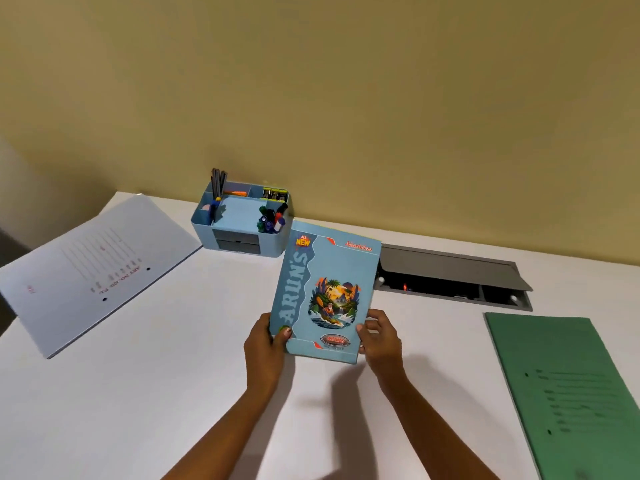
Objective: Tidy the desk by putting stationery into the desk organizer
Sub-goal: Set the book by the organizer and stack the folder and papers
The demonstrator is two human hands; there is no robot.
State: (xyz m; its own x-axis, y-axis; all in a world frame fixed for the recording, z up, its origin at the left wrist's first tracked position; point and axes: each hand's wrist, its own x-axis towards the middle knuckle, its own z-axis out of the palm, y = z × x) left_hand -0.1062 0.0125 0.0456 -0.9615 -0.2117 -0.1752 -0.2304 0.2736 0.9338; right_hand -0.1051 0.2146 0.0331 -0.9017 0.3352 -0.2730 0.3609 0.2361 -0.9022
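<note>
Both forearms enter from 6 o'clock. Left hand grips the blue notebook at its lower left edge, thumb on the cover. Right hand has its fingers curled round the lower right edge. The notebook is held tilted above the tabletop, with the desk organizer at its 11 o'clock.

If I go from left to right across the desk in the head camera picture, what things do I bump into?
White folder → blue desk organizer → blue notebook, held in the left hand and right hand → grey cable hatch → green folder.
</note>
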